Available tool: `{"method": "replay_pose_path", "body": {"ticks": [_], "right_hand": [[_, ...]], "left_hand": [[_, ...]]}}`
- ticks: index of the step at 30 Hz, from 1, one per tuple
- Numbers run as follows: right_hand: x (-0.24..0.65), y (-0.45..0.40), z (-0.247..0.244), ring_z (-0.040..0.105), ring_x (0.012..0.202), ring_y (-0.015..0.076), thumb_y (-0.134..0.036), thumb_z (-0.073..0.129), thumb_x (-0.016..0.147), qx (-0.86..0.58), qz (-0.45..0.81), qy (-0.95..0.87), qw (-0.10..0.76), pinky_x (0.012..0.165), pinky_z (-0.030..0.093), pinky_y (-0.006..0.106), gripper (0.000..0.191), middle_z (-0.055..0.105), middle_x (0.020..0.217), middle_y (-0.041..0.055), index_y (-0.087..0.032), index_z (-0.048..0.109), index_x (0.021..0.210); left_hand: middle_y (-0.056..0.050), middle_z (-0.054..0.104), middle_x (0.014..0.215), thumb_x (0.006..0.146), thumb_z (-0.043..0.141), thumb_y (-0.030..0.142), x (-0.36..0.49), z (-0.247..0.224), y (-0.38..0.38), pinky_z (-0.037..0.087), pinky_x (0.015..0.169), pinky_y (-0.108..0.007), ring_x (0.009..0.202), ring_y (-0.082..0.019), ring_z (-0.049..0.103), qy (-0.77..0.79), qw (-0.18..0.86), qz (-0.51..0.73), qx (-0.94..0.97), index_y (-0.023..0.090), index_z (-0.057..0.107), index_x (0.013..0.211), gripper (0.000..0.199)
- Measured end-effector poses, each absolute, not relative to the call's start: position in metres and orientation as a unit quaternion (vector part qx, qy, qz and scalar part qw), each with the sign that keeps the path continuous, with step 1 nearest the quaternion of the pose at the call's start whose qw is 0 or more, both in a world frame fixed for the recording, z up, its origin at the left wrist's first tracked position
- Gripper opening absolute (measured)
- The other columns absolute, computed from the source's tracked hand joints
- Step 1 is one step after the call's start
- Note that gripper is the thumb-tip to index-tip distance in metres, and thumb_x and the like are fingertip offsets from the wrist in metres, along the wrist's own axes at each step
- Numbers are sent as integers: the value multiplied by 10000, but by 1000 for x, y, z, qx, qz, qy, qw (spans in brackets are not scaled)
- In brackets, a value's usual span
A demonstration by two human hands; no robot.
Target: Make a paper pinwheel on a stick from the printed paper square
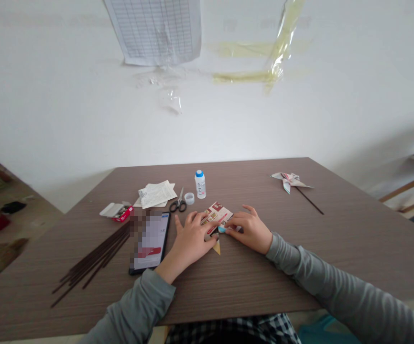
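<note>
Pressing down beside a smartphone point(149, 241), the left hand point(191, 238) keeps its fingers point(194, 220) spread, unclenched, on a printed paper square point(217, 214) just under them; the right hand point(250, 230) bears on its edge with fingertips point(234, 223), any grip hard to tell; a paper pinwheel point(290, 180) lies well rightward.

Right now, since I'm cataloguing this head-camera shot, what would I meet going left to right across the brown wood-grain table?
Bundle of thin dark sticks → black smartphone → steel scissors with black handles → white bottle with blue cap → person's right hand → paper pinwheel on a dark stick
</note>
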State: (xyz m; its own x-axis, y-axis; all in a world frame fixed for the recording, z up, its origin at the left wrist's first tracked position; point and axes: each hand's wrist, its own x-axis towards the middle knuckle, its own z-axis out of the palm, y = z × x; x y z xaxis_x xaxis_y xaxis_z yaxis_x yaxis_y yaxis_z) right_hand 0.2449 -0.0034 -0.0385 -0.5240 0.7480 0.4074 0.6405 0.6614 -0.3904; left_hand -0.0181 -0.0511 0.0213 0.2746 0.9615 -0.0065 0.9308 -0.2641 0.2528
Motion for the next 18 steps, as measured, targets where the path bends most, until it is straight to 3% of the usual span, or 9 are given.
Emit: {"method": "replay_pose_path", "body": {"ticks": [6,12,18], "right_hand": [[245,-2,-43,947,970,312,-321,908,1143,-387,75,-871,292,1371,600,662,93,956,954,18,-352,962,1074],[246,-2,-42,939,996,333,-327,894,1146,-397,93,-869,280,1401,579,714,108,962,988,27,-361,965,1072],[247,-2,-42,952,1033,353,-338,878,1157,-400,101,-867,278,1426,573,715,119,969,1013,34,-375,971,1093]], "left_hand": [[-120,787,1841,1157,896,417,-21,18,-49,235,1493,-1088,1808,-557,565,596,104,84,792,448,948,1580,428],[-110,811,1815,1136,922,427,-22,14,-48,277,1502,-1063,1796,-556,585,597,99,97,790,431,961,1517,383],[-114,792,1843,1158,896,409,-21,14,-50,268,1505,-1065,1800,-543,582,596,97,90,792,452,930,1605,451]]}}
